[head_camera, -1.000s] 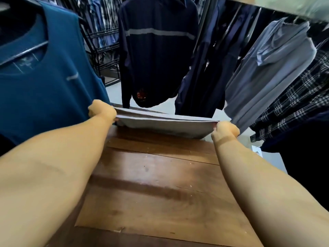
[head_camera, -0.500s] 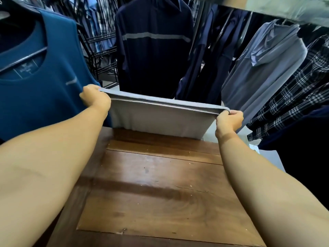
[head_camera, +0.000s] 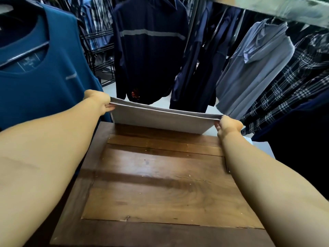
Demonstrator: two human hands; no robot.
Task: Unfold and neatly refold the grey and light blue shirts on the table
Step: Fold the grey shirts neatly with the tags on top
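Note:
A grey shirt [head_camera: 160, 120], doubled over, hangs stretched between my two hands above the far edge of the wooden table [head_camera: 160, 184]. My left hand [head_camera: 99, 102] pinches its left top corner. My right hand [head_camera: 227, 126] pinches its right top corner, slightly lower. The shirt's lower edge reaches down to the far end of the table. No light blue folded shirt shows on the table.
Clothes hang all around: a teal sleeveless top [head_camera: 41, 72] close on the left, a dark navy shirt [head_camera: 149, 56] straight ahead, a grey-blue hooded shirt [head_camera: 254, 68] and checked shirts [head_camera: 293, 86] on the right. A black wire rack [head_camera: 99, 50] stands behind.
From lying low on the table a second ago, the shirt rose between my hands, then came back down a little toward the far edge. Both hands keep their grip.

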